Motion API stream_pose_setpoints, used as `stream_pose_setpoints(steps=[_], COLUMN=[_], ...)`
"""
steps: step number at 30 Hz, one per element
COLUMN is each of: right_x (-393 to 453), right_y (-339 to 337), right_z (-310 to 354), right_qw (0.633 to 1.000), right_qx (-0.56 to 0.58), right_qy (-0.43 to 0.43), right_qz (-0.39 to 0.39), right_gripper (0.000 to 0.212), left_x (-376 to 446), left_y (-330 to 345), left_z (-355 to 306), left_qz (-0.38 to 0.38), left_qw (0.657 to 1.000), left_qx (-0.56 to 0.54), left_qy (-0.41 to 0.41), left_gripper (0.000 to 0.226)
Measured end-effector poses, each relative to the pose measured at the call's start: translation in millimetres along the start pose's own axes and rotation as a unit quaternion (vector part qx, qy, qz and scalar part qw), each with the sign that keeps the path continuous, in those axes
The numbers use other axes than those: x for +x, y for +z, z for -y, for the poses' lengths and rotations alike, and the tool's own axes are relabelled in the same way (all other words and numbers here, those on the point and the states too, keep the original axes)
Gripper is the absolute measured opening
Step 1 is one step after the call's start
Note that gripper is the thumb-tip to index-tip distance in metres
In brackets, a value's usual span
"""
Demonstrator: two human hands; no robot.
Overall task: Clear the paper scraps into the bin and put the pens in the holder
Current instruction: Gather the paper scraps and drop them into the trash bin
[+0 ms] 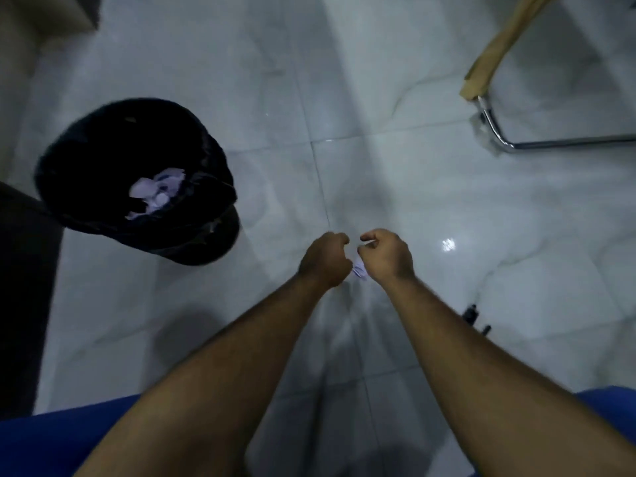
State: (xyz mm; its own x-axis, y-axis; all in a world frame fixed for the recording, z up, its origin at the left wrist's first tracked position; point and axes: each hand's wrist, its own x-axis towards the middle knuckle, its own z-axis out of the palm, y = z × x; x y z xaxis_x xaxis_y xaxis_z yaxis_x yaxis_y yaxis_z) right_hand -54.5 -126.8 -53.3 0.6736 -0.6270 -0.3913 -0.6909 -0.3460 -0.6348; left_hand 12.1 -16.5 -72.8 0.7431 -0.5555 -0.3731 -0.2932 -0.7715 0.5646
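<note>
Both my hands reach out over the white marble floor, close together. My left hand (325,259) is curled into a fist. My right hand (387,256) is also curled, and pale paper scraps (359,270) show between the two hands; which hand holds them is unclear. A black bin (86,156) lined with a dark bag stands on the floor to the left of my hands, with several pale scraps (156,194) lying inside it. No pens or holder are in view.
A chair's chrome leg (550,143) with a tan wrapped upright (495,53) stands at the upper right. A dark piece of furniture (24,287) runs along the left edge. A small black object (471,313) lies on the floor beside my right forearm.
</note>
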Motion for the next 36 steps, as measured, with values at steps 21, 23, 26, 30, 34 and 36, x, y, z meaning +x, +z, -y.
stream_pose_setpoints(steps=[21,23,26,30,34,36], right_x=[23.5,21.7,18.9,17.1,16.6,16.9], right_y=[53.5,58.2,62.3,64.7,66.4,68.6], right_z=[-94.4,-96.1,-97.0,-96.1,-99.0,-98.9], right_qw=[0.971,0.974,0.982,0.987,0.986,0.984], right_qx=[-0.196,-0.178,-0.136,-0.107,-0.098,-0.110], right_qy=[-0.138,-0.138,-0.128,-0.117,-0.134,-0.140], right_qz=[0.020,0.013,0.001,-0.007,0.002,-0.003], right_gripper=[0.028,0.022,0.020,0.028,0.038,0.042], left_x=[28.5,26.7,22.5,16.9,13.7,12.0], left_y=[86.6,88.6,91.8,93.9,92.8,88.2], left_z=[20.9,22.9,27.8,37.2,43.9,44.2], left_qz=[0.009,-0.011,-0.031,-0.041,-0.032,-0.032], left_qw=[0.970,0.971,0.973,0.984,0.995,0.994], left_qx=[0.203,0.196,0.182,0.116,-0.018,-0.030], left_qy=[0.133,0.135,0.137,0.133,0.098,0.096], left_gripper=[0.021,0.020,0.022,0.022,0.039,0.035])
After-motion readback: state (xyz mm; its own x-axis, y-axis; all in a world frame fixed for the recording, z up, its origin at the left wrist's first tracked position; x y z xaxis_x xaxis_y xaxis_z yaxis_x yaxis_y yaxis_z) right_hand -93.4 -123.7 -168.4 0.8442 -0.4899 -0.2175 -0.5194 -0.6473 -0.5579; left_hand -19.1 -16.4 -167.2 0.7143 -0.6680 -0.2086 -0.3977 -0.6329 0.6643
